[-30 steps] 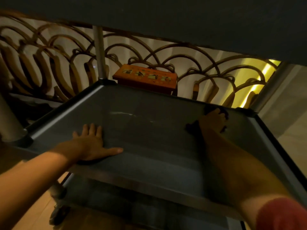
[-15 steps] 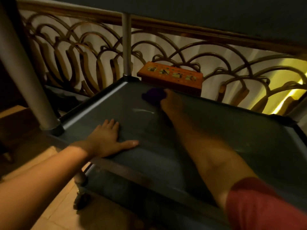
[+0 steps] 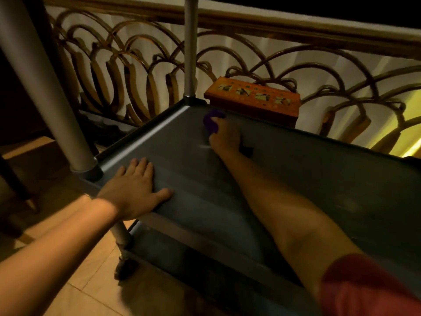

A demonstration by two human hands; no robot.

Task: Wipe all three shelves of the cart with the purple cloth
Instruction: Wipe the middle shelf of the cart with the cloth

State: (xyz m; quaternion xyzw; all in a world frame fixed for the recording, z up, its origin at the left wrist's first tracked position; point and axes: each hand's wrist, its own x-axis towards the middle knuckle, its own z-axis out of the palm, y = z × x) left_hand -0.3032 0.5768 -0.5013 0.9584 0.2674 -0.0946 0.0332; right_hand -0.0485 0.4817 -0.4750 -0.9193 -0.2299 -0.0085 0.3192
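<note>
- right hand (image 3: 224, 136) clamped on purple cloth (image 3: 211, 120), far corner of middle shelf (image 3: 296, 179)
- left hand (image 3: 134, 185) flat, fingers spread, by near post (image 3: 45, 83)
- orange box (image 3: 252, 99) just behind the cart, rattan screen (image 3: 127, 71) beyond

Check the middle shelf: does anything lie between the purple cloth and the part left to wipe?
Nothing visible does. The right hand presses the purple cloth near the far-left corner of the shelf, which is otherwise bare. Only the left hand rests flat at the near-left edge.
</note>
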